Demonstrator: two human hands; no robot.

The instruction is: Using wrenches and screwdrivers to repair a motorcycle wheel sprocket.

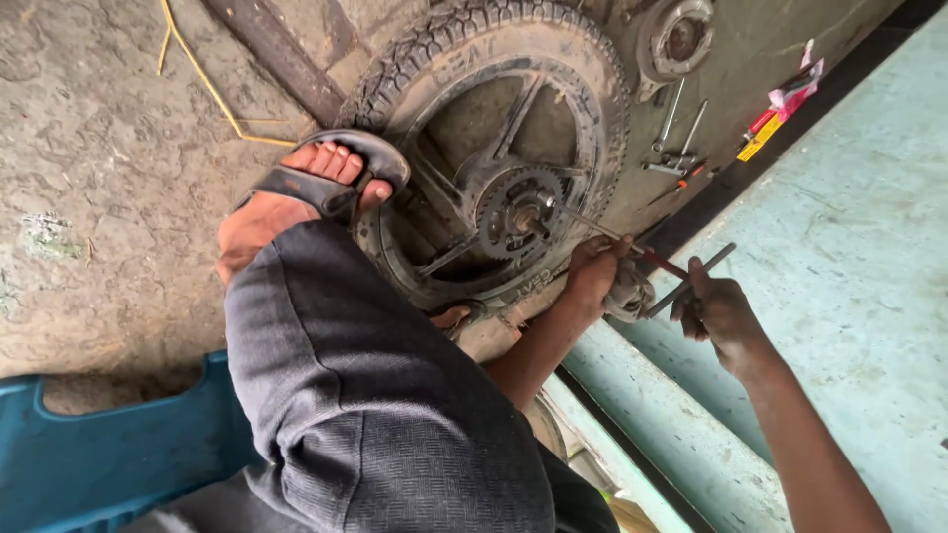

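A motorcycle wheel (494, 128) with a black tyre, spokes and a toothed sprocket (518, 210) lies flat on the concrete floor. My left hand (595, 274) grips a round metal part (632, 294) and a red-handled screwdriver (660, 262) whose shaft points at the sprocket hub. To its right, my right hand (719, 314) holds a thin dark metal rod (691, 279). My sandalled foot (301, 192) rests on the tyre's near edge, with my dark-trousered knee below it.
Loose hand tools (676, 158) and a red and yellow packet (780, 114) lie beyond the wheel by a round metal hub (676, 38). A pale green painted ledge (849, 247) fills the right. A blue plastic stool (109, 454) sits at lower left.
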